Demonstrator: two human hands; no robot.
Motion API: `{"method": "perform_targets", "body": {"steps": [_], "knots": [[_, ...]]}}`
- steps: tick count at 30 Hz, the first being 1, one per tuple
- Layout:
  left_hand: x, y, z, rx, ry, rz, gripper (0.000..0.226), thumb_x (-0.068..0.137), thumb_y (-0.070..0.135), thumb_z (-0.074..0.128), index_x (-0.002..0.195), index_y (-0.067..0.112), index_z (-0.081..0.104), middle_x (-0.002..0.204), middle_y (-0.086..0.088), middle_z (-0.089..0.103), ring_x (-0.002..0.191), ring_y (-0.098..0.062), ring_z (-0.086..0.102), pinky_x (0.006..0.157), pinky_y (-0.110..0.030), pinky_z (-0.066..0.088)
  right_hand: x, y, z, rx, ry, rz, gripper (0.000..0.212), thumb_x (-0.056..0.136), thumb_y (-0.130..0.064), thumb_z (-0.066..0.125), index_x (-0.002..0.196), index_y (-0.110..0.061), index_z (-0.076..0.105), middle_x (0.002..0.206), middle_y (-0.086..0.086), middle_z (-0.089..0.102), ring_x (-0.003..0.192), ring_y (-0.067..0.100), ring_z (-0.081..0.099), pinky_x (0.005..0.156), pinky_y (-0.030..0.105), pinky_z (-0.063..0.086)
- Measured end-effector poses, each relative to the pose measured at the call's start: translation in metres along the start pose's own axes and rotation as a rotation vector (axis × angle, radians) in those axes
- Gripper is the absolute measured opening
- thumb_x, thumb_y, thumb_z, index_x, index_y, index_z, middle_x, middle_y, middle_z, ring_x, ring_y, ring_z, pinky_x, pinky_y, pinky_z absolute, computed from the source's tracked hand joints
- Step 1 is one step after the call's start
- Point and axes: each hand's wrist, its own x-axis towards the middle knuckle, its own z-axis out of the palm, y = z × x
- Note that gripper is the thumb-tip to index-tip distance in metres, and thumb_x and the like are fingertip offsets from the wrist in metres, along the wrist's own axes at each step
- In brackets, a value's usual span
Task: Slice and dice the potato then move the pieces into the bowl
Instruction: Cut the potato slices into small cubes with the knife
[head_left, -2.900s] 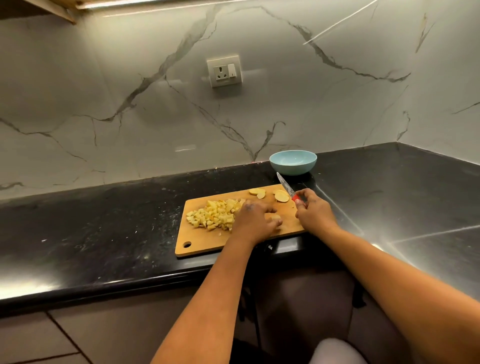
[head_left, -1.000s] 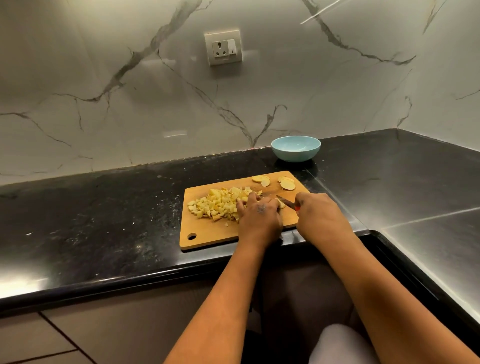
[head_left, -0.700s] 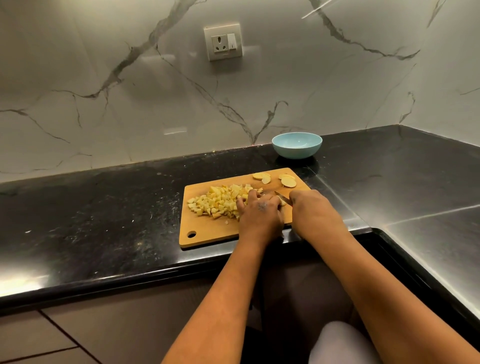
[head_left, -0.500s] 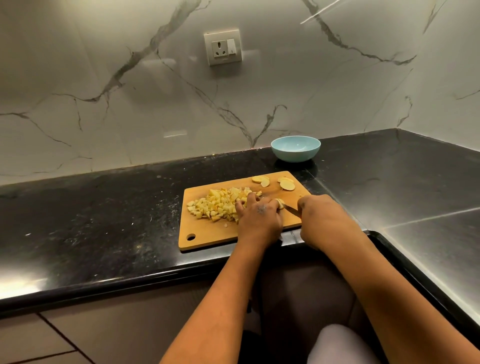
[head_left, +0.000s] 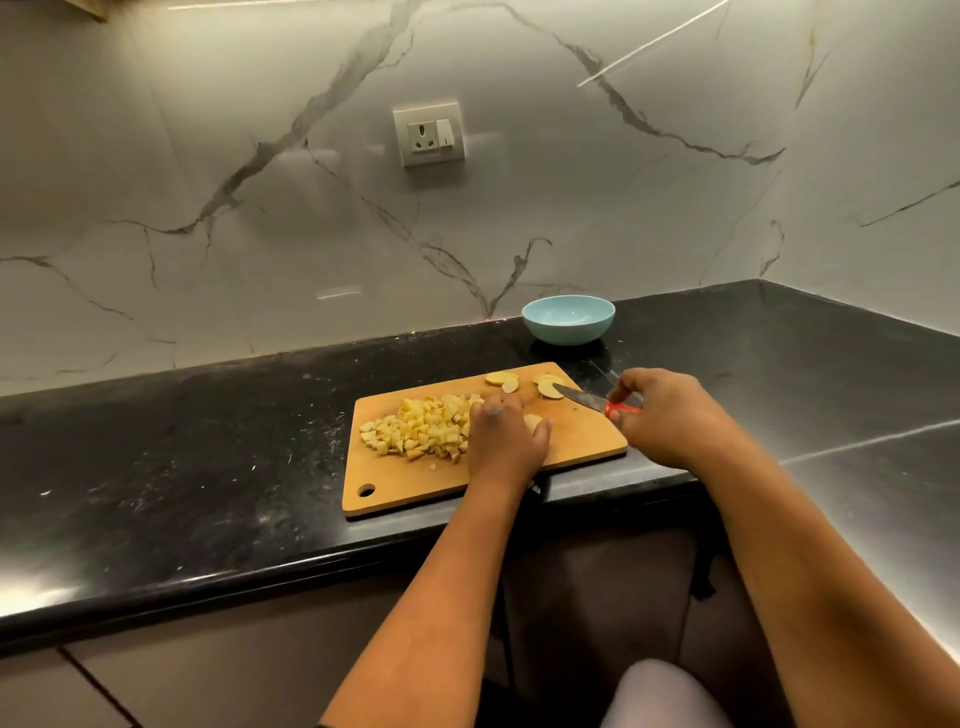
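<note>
Lifted clear of the potato since half a second ago, the red-handled kitchen knife (head_left: 589, 402) is now hanging over the right end of the rectangular wooden cutting board (head_left: 483, 444), its dark blade pointing left toward the far corner. The right hand (head_left: 670, 415) is gripping the red handle, fingers curled round it, and is sitting further right than before, over the board's right edge. The left hand (head_left: 506, 436) is resting on the middle of the board, fingers bent down and thumb pressed against a pale potato piece (head_left: 532, 421); most of that piece is lying hidden under the hand, so how the fingertips are lying on it cannot be told. A heap of yellow diced potato cubes (head_left: 421, 428) is lying on the board just left of the left hand, touching it. Several round potato slices (head_left: 524, 384) are lying near the board's far edge, one of them just under the knife tip. The light blue round bowl (head_left: 569, 319) is standing on the black stone countertop (head_left: 182, 457) behind the board, close to the white marble-veined wall (head_left: 260, 234). A white wall socket with switch (head_left: 428, 134) is sitting on the wall above.
</note>
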Motion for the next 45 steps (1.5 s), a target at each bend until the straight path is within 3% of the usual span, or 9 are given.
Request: {"method": "perform_targets", "body": {"steps": [3,7,17,20,22,26,32,37,45], "knots": [[0.008,0.014,0.007,0.064,-0.06,-0.065,0.048,0.094,0.042,0.06,0.124,0.004,0.06,0.126,-0.013,0.054,0.116,-0.024,0.051,0.097,-0.032,0.045,0.016,-0.006,-0.003,-0.036,0.001,-0.032,0.021,0.092,-0.015,0.062,0.112,-0.021,0.063,0.114,0.004,0.057,0.089,0.016,0.051,0.071,0.023,0.044],[0.015,0.017,0.014,0.074,-0.093,-0.084,0.034,0.099,0.028,0.055,0.125,0.005,0.061,0.13,-0.013,0.05,0.118,-0.024,0.049,0.1,-0.031,0.044,0.037,-0.009,-0.002,-0.072,-0.02,-0.074,0.025,0.092,-0.013,0.062,0.116,-0.019,0.062,0.12,0.006,0.06,0.096,0.016,0.051,0.08,0.025,0.044],[0.035,-0.009,-0.014,-0.237,-0.365,0.033,0.03,0.093,0.01,0.064,0.121,0.018,0.069,0.124,-0.002,0.066,0.117,-0.014,0.058,0.099,-0.021,0.04,0.043,0.021,0.006,-0.047,-0.1,-0.111,0.017,0.093,-0.019,0.062,0.109,-0.023,0.062,0.11,0.003,0.062,0.087,0.013,0.057,0.072,0.023,0.045],[0.033,-0.008,-0.014,-0.222,-0.323,0.035,0.041,0.091,0.013,0.067,0.131,0.019,0.061,0.128,-0.002,0.062,0.115,-0.013,0.056,0.098,-0.021,0.041,0.039,0.027,0.018,-0.025,-0.098,-0.115,0.015,0.094,-0.018,0.061,0.108,-0.023,0.062,0.1,0.0,0.061,0.072,0.009,0.056,0.058,0.019,0.043],[0.027,-0.008,-0.006,-0.175,-0.234,0.004,0.046,0.089,0.022,0.07,0.134,0.017,0.059,0.129,-0.004,0.061,0.116,-0.016,0.056,0.102,-0.027,0.045,0.04,0.027,0.026,-0.067,-0.113,-0.116,0.016,0.094,-0.019,0.06,0.11,-0.023,0.062,0.104,0.002,0.061,0.073,0.01,0.057,0.059,0.02,0.045],[0.019,-0.01,0.007,-0.051,-0.065,-0.02,0.032,0.091,0.028,0.068,0.119,0.012,0.068,0.124,-0.008,0.061,0.112,-0.02,0.057,0.099,-0.03,0.047,0.039,0.021,0.037,-0.138,-0.159,-0.125,0.016,0.096,-0.019,0.057,0.111,-0.024,0.058,0.096,0.003,0.06,0.071,0.012,0.056,0.056,0.02,0.042],[0.024,-0.01,0.004,-0.09,-0.104,-0.035,0.023,0.094,0.023,0.064,0.113,0.014,0.073,0.12,-0.007,0.065,0.109,-0.019,0.058,0.096,-0.026,0.042,0.036,0.013,0.04,-0.198,-0.111,-0.143,0.021,0.095,-0.017,0.057,0.116,-0.02,0.057,0.095,0.004,0.06,0.078,0.016,0.057,0.073,0.029,0.055],[0.028,-0.012,0.005,-0.103,-0.122,-0.042,0.021,0.094,0.022,0.065,0.113,0.017,0.073,0.118,-0.003,0.067,0.106,-0.015,0.058,0.091,-0.021,0.041,0.032,0.006,0.033,-0.218,-0.11,-0.137,0.019,0.092,-0.013,0.062,0.108,-0.021,0.061,0.096,0.003,0.059,0.077,0.014,0.057,0.072,0.027,0.054],[0.025,-0.014,0.01,-0.085,-0.056,0.009,0.016,0.094,0.019,0.063,0.105,0.014,0.074,0.111,-0.004,0.066,0.088,-0.007,0.05,0.081,-0.019,0.041,0.031,-0.021,0.031,-0.41,-0.187,-0.141,0.035,0.079,-0.001,0.069,0.11,-0.016,0.062,0.094,0.004,0.058,0.084,0.02,0.059,0.082,0.036,0.057]]}}
